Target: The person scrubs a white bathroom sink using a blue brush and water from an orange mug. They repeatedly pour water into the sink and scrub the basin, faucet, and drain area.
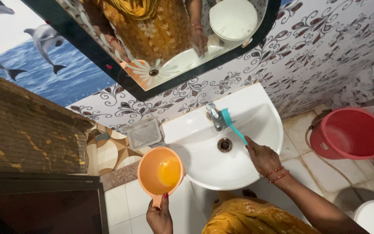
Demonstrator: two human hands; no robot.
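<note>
Head view, looking straight down: the teal brush (231, 124) lies slanted over the white washbasin (256, 143), its bristled head pressed against the metal tap (215, 117) at the back of the bowl and its thin handle running down and to the right into the right hand (262, 158). The fingers of that hand are curled together around the end of the handle, the wrist carrying red bangles. Just below the tap sits the round drain (224, 144) in the middle of the bowl. The left hand (159, 216) is closed around the short handle of an orange plastic mug (161, 172), thumb on top, holding it level just off the left rim of the basin; inside the mug shows a bright yellow-orange patch, liquid or glare, I cannot tell which. Beyond the mug, a clear soap dish (144, 133) is fixed to the patterned wall tiles. Above the basin hangs a black-framed mirror (161, 86). To the right, well apart from the basin, a red bucket (351, 134) stands on the tiled floor (126, 203)
</note>
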